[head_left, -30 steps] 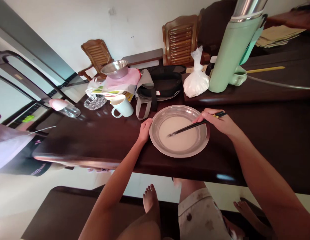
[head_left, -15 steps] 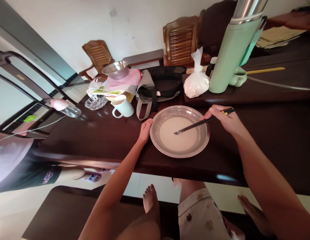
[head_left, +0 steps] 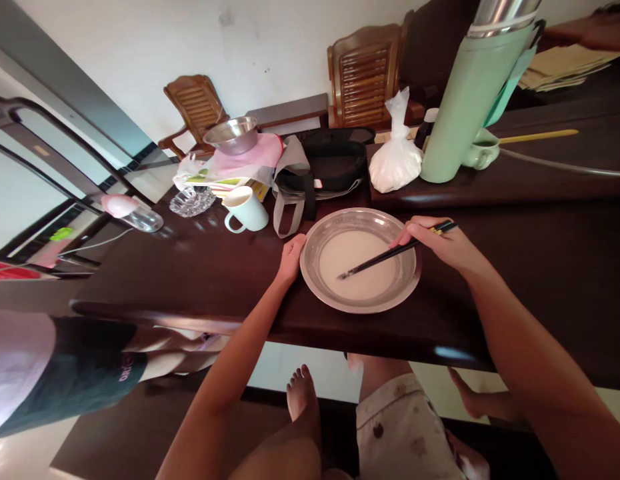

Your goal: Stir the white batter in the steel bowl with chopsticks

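Note:
A wide metal basin [head_left: 310,272] rests on the dark wooden table, holding a milky white liquid [head_left: 365,260]. My left hand [head_left: 291,259] is closed on the basin's left rim, with part of the fingers hidden. Over the basin's right rim, my right hand [head_left: 433,239] grips a pair of black chopsticks [head_left: 375,259]. Their tips, coated in white, point left and down into the liquid.
Behind the basin stand a white mug [head_left: 247,210], a black and grey bag [head_left: 330,167], a tied plastic bag of white powder [head_left: 394,167] and a tall green flask [head_left: 473,100]. A glass ashtray [head_left: 191,201] lies left. Another person's dark shorts [head_left: 85,360] show at lower left.
The chopstick tips have moved left and slightly toward me through the liquid, my right hand shifting left with them. My left hand stays at the rim. The person at left has moved right.

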`<state>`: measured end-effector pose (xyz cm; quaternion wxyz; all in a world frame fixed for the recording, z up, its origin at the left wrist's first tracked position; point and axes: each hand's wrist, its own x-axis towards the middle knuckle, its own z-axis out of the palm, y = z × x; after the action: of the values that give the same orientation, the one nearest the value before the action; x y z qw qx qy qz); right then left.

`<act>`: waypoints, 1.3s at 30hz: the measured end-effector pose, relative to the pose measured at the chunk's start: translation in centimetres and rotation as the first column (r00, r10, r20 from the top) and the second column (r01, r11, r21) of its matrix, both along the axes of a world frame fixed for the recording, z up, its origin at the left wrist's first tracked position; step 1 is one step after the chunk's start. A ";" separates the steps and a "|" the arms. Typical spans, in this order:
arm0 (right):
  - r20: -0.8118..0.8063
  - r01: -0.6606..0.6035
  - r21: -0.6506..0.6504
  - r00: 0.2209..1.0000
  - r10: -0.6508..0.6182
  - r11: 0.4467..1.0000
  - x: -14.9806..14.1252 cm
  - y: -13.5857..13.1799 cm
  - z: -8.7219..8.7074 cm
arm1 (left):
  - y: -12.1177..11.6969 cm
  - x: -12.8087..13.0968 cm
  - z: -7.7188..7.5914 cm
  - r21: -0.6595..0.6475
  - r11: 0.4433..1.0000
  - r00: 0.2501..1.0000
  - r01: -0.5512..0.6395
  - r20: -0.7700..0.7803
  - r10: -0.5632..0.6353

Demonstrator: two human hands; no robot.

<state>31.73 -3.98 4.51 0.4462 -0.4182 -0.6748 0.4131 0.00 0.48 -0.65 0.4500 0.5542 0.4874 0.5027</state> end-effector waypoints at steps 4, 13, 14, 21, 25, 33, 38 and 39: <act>-0.064 0.134 0.051 0.989 -0.130 0.990 0.4 0.2 -0.1 | 0.0 0.1 0.1 0.035 0.999 1.000 0.019 -0.011 -0.019; -0.021 0.131 0.051 0.991 -0.131 0.990 0.2 0.3 -0.2 | -0.1 0.1 0.1 0.047 0.998 0.999 0.030 -0.014 -0.030; -0.041 0.182 0.063 0.983 -0.179 0.981 0.3 0.4 -0.2 | -0.1 0.1 0.0 0.041 0.999 1.000 0.028 -0.010 -0.028; -0.017 -0.004 -0.004 1.000 0.004 1.000 0.1 0.2 -0.1 | -0.1 0.1 -0.2 0.034 0.999 0.999 0.041 0.011 -0.042; -0.079 0.136 0.052 0.988 -0.131 0.989 0.5 0.4 -0.3 | -0.1 0.1 -0.1 0.036 0.999 0.999 0.041 -0.004 -0.040; -0.035 0.030 0.035 0.999 -0.029 0.999 0.2 0.4 -0.4 | -0.1 0.2 0.0 0.047 0.998 0.999 0.035 -0.012 -0.034; -0.078 0.208 0.074 0.976 -0.203 0.975 0.5 0.5 -0.4 | 0.1 0.1 -0.3 0.049 0.998 0.999 0.047 -0.007 -0.047; -0.078 0.172 0.058 0.983 -0.167 0.983 0.5 0.4 -0.4 | 0.1 0.1 -0.3 0.050 0.997 0.999 0.050 -0.009 -0.050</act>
<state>32.19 -3.53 4.12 0.5173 -0.4442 -0.6328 0.3669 0.06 0.55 -0.95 0.4465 0.5793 0.4624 0.5013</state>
